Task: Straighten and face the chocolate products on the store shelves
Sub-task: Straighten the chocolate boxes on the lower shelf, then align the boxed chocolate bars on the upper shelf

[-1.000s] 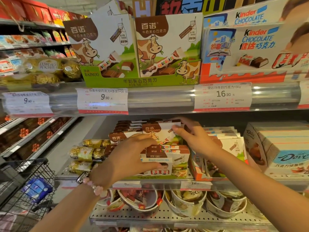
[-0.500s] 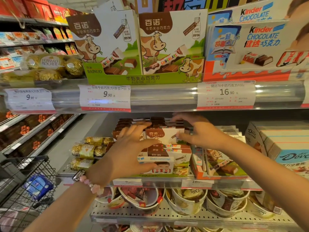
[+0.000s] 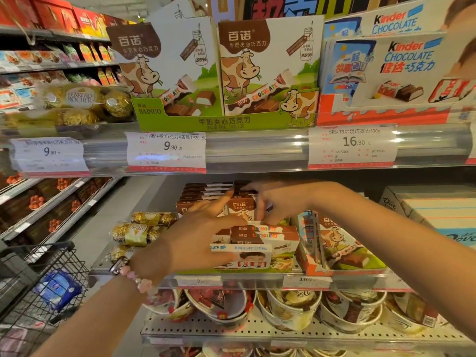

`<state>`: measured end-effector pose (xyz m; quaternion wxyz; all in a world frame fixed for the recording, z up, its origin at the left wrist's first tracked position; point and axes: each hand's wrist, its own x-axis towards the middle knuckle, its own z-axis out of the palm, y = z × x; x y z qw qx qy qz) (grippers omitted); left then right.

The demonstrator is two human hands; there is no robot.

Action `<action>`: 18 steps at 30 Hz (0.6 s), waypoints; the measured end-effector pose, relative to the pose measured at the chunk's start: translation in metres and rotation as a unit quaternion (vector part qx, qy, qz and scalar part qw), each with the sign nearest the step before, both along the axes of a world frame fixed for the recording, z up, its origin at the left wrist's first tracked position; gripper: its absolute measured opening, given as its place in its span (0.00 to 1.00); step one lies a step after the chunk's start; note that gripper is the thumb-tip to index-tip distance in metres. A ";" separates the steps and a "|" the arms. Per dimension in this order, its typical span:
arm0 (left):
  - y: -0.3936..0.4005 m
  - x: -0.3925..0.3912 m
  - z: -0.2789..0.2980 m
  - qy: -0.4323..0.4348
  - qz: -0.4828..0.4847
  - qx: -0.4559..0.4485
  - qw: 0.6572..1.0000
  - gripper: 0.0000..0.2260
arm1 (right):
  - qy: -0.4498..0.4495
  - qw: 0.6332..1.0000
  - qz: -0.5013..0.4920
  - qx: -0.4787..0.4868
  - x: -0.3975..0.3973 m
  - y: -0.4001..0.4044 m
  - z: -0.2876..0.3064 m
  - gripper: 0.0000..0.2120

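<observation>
Shifted left, right hand (image 3: 279, 202) pinches upright cow-print box (image 3: 242, 207); left hand (image 3: 198, 240), fingers spread, steadies the stacked boxes (image 3: 262, 234).

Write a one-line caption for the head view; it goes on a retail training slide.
Both hands, left hand and right hand, straighten an upright cow-print chocolate box on the middle shelf.

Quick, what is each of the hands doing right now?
Left hand: open, fingers spread against the stacked chocolate boxes.
Right hand: pinching an upright cow-print box.

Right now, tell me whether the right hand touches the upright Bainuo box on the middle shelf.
Touching. The head view shows the right hand with fingers curled round the upright Bainuo box, over its top and right edge.
</observation>
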<state>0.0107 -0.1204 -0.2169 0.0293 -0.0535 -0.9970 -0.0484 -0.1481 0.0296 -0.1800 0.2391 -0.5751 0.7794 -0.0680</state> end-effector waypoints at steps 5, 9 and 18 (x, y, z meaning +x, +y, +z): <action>0.003 0.004 0.002 0.011 0.007 0.029 0.999 0.35 | 0.014 0.999 0.011 -0.045 0.001 0.011 -0.006 0.10; 0.007 0.006 0.002 0.060 0.058 0.117 0.990 0.49 | 0.023 0.981 -0.018 -0.192 0.003 0.027 -0.012 0.08; 0.006 0.012 -0.012 0.187 0.127 0.092 0.970 0.51 | -0.147 0.860 -0.219 -0.436 0.010 0.071 -0.007 0.04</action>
